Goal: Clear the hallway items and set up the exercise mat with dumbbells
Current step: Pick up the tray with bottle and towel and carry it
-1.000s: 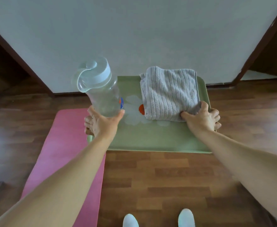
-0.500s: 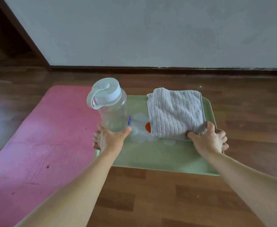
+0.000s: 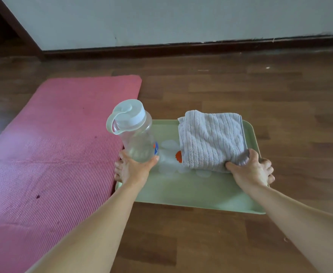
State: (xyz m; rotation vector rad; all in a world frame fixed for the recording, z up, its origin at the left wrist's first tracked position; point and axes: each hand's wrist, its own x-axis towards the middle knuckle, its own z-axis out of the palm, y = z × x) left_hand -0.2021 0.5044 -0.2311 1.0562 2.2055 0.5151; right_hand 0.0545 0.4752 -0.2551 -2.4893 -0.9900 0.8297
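Note:
I hold a pale green tray (image 3: 191, 192) with a flower print by its two short sides, low over the wooden floor. My left hand (image 3: 131, 169) grips the tray's left edge, its thumb pressed against the base of a clear water bottle (image 3: 136, 138) with a white lid standing on the tray. My right hand (image 3: 253, 170) grips the right edge, thumb pinning a corner of a folded grey ribbed towel (image 3: 210, 138). A pink exercise mat (image 3: 49, 146) lies unrolled on the floor to the left, its edge next to the tray. No dumbbells are in view.
A grey wall with a dark skirting board (image 3: 181, 47) runs across the back. A dark doorway (image 3: 2, 34) opens at the far left. Brown wooden floor (image 3: 260, 99) stretches to the right of the mat and beyond the tray.
The tray with bottle and towel has come down toward the floor beside the mat, and my view has tilted lower. Both hands keep the same grip.

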